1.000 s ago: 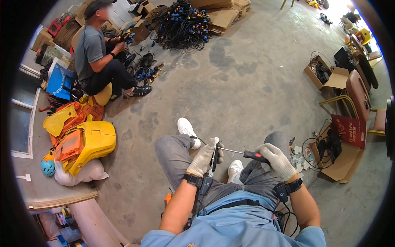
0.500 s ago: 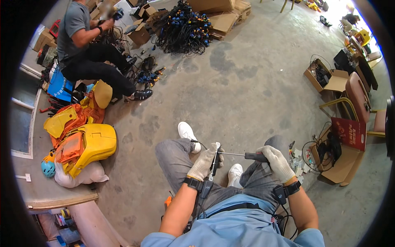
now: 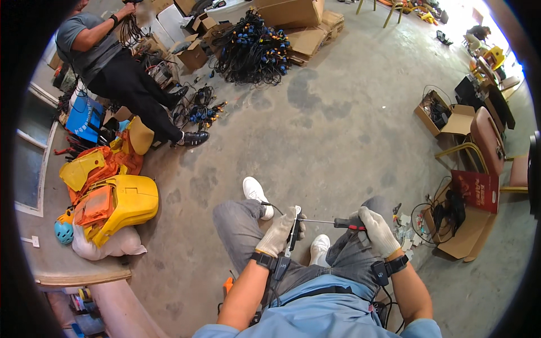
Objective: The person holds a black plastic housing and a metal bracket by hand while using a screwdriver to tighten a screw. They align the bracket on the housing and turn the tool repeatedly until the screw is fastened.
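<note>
In a pale knit glove, my left hand [image 3: 279,234] grips a narrow black-and-silver part [image 3: 295,230] held upright over my lap, with a dark cable running from it. My right hand [image 3: 376,230], also gloved, is closed on the black-and-red handle of a screwdriver [image 3: 349,224]. Its shaft points left, the tip at or beside the part in my left hand; exact contact is unclear. Both wrists wear black strapped devices. My legs and white shoes [image 3: 253,188] are beneath.
At upper left a co-worker [image 3: 112,67] holds cables near piled cables [image 3: 251,48] and cardboard [image 3: 307,39]. Left are yellow-orange plastic shells [image 3: 129,197], a sack and a blue helmet [image 3: 63,231]. Right are open cardboard boxes [image 3: 462,236] with cables, and chairs [image 3: 487,141].
The co-worker has risen from sitting to standing, lifting a bundle of cables. My hands keep their grips and sit slightly lower in the picture.
</note>
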Motion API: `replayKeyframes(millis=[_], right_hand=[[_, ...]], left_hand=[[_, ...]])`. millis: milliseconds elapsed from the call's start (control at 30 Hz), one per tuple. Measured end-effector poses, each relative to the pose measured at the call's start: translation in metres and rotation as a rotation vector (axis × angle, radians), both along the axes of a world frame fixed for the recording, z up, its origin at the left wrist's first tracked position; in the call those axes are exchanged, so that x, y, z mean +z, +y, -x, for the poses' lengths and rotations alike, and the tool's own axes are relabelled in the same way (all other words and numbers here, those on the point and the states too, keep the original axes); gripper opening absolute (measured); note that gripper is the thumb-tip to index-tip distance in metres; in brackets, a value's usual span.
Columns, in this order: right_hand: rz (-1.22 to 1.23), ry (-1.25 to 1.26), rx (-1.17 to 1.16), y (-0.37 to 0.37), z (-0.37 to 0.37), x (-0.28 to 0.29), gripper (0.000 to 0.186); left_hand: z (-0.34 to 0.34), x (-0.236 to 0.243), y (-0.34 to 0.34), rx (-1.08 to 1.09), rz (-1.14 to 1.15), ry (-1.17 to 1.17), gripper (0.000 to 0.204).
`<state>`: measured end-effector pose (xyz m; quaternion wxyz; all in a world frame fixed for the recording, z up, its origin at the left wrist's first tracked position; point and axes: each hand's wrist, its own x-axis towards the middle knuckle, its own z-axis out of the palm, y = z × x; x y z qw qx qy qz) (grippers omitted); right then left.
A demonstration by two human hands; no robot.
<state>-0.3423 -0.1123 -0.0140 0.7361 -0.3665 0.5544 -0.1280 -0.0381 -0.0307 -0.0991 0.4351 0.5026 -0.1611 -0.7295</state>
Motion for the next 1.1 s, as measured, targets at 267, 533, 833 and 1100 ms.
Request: replayKeyframes(millis=[267, 533, 833, 1100], right_hand=[[0.23, -0.157, -0.117, 0.007, 0.002, -0.016, 0.047], [0.014, -0.044, 0.005, -0.003, -0.001, 0.004, 0.039], [0.413, -0.204, 0.033, 0.011, 0.01, -0.029, 0.038], [0.096, -0.121, -0.058, 0.004, 0.003, -0.011, 0.039]], left_hand=[[0.002, 0.003, -0.003, -0.006, -0.027, -0.004, 0.083], [-0.003, -0.008, 0.001, -0.028, -0.024, 0.035, 0.078], [-0.001, -0.007, 0.001, -0.029, -0.026, -0.006, 0.08], [-0.002, -0.007, 0.001, -0.038, -0.026, -0.025, 0.081]])
